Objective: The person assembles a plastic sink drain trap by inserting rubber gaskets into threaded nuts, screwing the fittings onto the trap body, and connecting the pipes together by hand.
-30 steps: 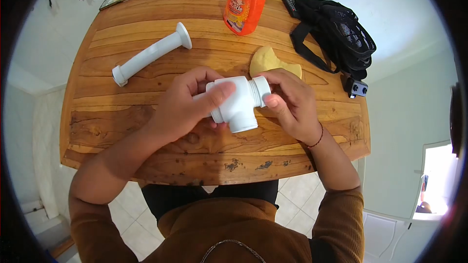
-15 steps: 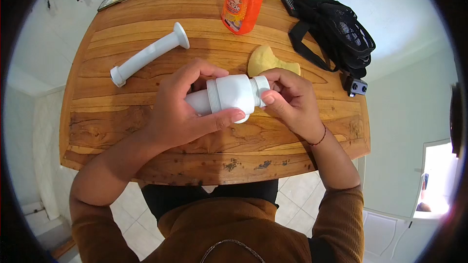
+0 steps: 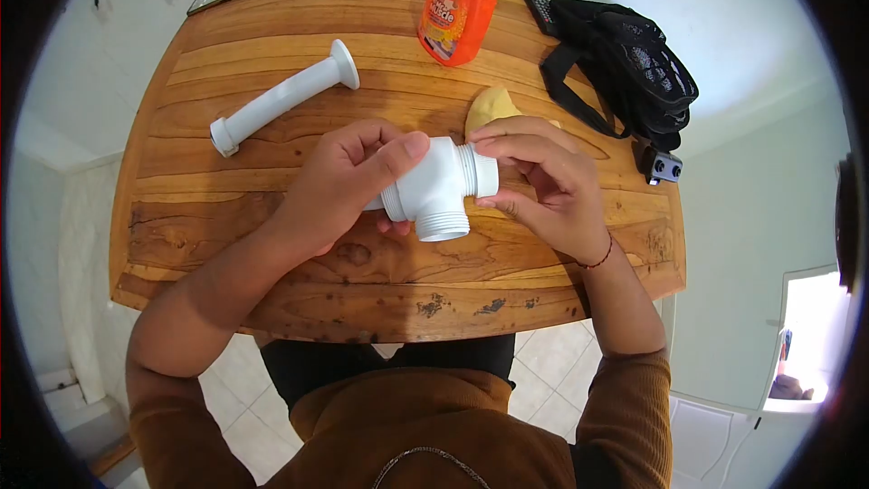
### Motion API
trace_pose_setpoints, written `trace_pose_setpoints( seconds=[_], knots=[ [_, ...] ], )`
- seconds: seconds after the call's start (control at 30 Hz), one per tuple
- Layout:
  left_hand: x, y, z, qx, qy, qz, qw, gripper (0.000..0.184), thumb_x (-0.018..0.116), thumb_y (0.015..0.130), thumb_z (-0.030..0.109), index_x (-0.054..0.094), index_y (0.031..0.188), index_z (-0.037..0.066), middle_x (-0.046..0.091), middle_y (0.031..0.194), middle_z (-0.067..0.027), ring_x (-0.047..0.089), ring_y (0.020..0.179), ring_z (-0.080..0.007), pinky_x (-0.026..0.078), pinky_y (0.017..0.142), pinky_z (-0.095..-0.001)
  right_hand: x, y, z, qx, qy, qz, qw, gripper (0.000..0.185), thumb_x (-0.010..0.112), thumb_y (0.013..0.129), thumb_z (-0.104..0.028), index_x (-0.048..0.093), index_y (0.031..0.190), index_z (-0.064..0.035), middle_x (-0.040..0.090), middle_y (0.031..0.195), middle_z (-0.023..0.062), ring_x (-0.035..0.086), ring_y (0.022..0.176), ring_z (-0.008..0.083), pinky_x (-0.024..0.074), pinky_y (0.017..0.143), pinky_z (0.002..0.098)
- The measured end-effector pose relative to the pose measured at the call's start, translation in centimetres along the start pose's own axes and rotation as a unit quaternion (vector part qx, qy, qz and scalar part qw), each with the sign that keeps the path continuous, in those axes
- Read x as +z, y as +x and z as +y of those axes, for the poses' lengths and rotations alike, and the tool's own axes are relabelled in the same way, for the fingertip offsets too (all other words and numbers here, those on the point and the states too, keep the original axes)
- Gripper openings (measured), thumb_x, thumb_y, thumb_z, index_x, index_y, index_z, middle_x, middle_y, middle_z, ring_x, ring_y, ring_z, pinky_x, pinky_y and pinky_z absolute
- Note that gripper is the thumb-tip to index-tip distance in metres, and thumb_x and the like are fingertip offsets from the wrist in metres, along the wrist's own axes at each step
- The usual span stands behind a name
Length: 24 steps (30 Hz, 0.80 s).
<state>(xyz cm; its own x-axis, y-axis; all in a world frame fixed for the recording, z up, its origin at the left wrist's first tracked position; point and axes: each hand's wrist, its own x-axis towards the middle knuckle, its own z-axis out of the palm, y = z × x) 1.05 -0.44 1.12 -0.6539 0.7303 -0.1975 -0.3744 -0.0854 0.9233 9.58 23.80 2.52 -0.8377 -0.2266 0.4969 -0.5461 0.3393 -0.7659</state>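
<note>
White pipe fitting (image 3: 433,183): held between both hands above the front half of the worktop (image 3: 507,294), close to the person's body, likely for an easy view and short reach. Its threaded side branch points toward the person.

Left hand (image 3: 337,183): fingers grasping the fitting's body, thumb along the top, some fingertips showing beneath; the grip probably steadies it against turning. A paler tube shows at that end, mostly covered by the hand.

Right hand (image 3: 563,186): fingers grasping the white collar (image 3: 487,172) on the opposite end, pinching from above and below, a hold that seems suited to small twists. Threads show between collar and body; whether the collar's far end is open, cannot tell.

Just behind the right hand, partly hidden: yellow sponge (image 3: 490,110). Farther left, flanged white pipe (image 3: 282,97) lying at a slant, apart from the hands, perhaps set there for elbow room.

Far side: orange spray bottle (image 3: 459,9), upright; black bag (image 3: 629,63) to the right, seemingly parked out of the way.
</note>
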Motion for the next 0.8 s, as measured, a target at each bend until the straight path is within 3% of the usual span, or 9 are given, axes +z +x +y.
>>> trace_pose_setpoints(
  seconds=[0.07, 0.1, 0.17, 0.4, 0.5, 0.57, 0.6, 0.67, 0.8],
  knots=[
    [-0.1, 0.1, -0.6, 0.113, 0.132, 0.035, 0.984, 0.033, 0.073, 0.097, 0.031, 0.064, 0.107, 0.001, 0.070, 0.089, -0.0069, 0.066, 0.071, -0.0090, 0.053, 0.058, -0.0232, 0.2, -0.3, 0.2, 0.015, 0.017, -0.002, 1.000, 0.047, 0.084, 0.077, 0.002, 0.068, 0.122, 0.0014, 0.063, 0.125, 0.0153, 0.065, 0.115, 0.0239, 0.0569, 0.097, 0.0332],
    [0.0, 0.0, -0.6, 0.113, 0.131, 0.035, 0.984, 0.033, 0.073, 0.097, 0.031, 0.064, 0.107, 0.001, 0.070, 0.089, -0.0069, 0.066, 0.071, -0.0090, 0.053, 0.058, -0.0232, 0.2, -0.4, 0.2, 0.032, 0.034, -0.004, 0.999, 0.052, 0.085, 0.077, 0.002, 0.065, 0.125, 0.0031, 0.061, 0.128, 0.0160, 0.064, 0.117, 0.0234, 0.0575, 0.098, 0.0340],
    [0.2, -0.1, -0.7, 0.234, 0.209, 0.048, 0.948, 0.037, 0.083, 0.087, 0.023, 0.064, 0.109, 0.000, 0.070, 0.095, -0.0081, 0.065, 0.082, -0.0099, 0.055, 0.069, -0.0267, 0.0, -0.5, 0.1, 0.033, 0.032, -0.006, 0.999, 0.053, 0.085, 0.077, 0.001, 0.065, 0.126, 0.0033, 0.061, 0.127, 0.0157, 0.064, 0.117, 0.0229, 0.0575, 0.098, 0.0337],
    [-0.2, 0.1, -0.1, 0.423, 0.373, 0.051, 0.824, 0.048, 0.091, 0.076, 0.023, 0.064, 0.108, 0.000, 0.071, 0.095, -0.0096, 0.067, 0.084, -0.0140, 0.056, 0.075, -0.0295, 0.0, -0.7, -0.1, 0.043, 0.027, -0.002, 0.999, 0.054, 0.088, 0.074, -0.003, 0.067, 0.123, 0.0033, 0.064, 0.126, 0.0169, 0.066, 0.113, 0.0234, 0.0572, 0.098, 0.0331],
    [0.1, -0.5, 0.2, 0.356, 0.368, 0.046, 0.858, 0.042, 0.088, 0.080, 0.022, 0.065, 0.107, 0.000, 0.072, 0.095, -0.0096, 0.067, 0.083, -0.0138, 0.055, 0.074, -0.0284, 0.0, -0.5, 0.0, -0.036, -0.052, -0.007, 0.998, 0.046, 0.085, 0.076, -0.002, 0.069, 0.119, 0.0029, 0.067, 0.123, 0.0186, 0.068, 0.113, 0.0274, 0.0572, 0.097, 0.0353],
    [0.5, -0.3, -0.2, 0.209, 0.168, 0.047, 0.962, 0.035, 0.080, 0.091, 0.029, 0.066, 0.106, 0.000, 0.072, 0.089, -0.0084, 0.067, 0.072, -0.0121, 0.054, 0.064, -0.0254, 0.0, -0.3, -0.2, -0.074, -0.080, -0.008, 0.994, 0.041, 0.083, 0.078, -0.001, 0.069, 0.116, 0.0027, 0.068, 0.121, 0.0191, 0.068, 0.113, 0.0298, 0.0571, 0.097, 0.0371],
    [0.4, -0.4, 0.0, 0.210, 0.166, 0.049, 0.962, 0.035, 0.080, 0.091, 0.029, 0.066, 0.106, 0.000, 0.072, 0.089, -0.0084, 0.067, 0.072, -0.0121, 0.054, 0.064, -0.0254, 0.0, -0.2, -0.3, -0.112, -0.107, -0.009, 0.988, 0.036, 0.082, 0.079, -0.001, 0.070, 0.113, 0.0025, 0.069, 0.119, 0.0196, 0.069, 0.112, 0.0321, 0.0571, 0.097, 0.0389],
    [0.1, -0.5, 0.8, 0.001, 0.036, -0.001, 0.999, 0.041, 0.066, 0.100, 0.041, 0.067, 0.105, 0.001, 0.071, 0.081, -0.0068, 0.065, 0.059, -0.0106, 0.050, 0.049, -0.0231, -0.1, 0.1, -0.3, -0.123, -0.115, -0.013, 0.986, 0.033, 0.081, 0.079, 0.000, 0.070, 0.111, 0.0023, 0.070, 0.117, 0.0193, 0.069, 0.112, 0.0330, 0.0569, 0.096, 0.0400],
    [0.2, -0.2, 0.9, -0.094, -0.027, -0.018, 0.995, 0.050, 0.058, 0.102, 0.051, 0.067, 0.104, 0.002, 0.069, 0.074, -0.0061, 0.062, 0.049, -0.0120, 0.045, 0.040, -0.0227, -0.2, 0.3, -0.4, -0.143, -0.130, -0.027, 0.981, 0.031, 0.079, 0.079, 0.001, 0.071, 0.108, 0.0014, 0.071, 0.116, 0.0188, 0.070, 0.111, 0.0335, 0.0567, 0.096, 0.0397]
  ],
)
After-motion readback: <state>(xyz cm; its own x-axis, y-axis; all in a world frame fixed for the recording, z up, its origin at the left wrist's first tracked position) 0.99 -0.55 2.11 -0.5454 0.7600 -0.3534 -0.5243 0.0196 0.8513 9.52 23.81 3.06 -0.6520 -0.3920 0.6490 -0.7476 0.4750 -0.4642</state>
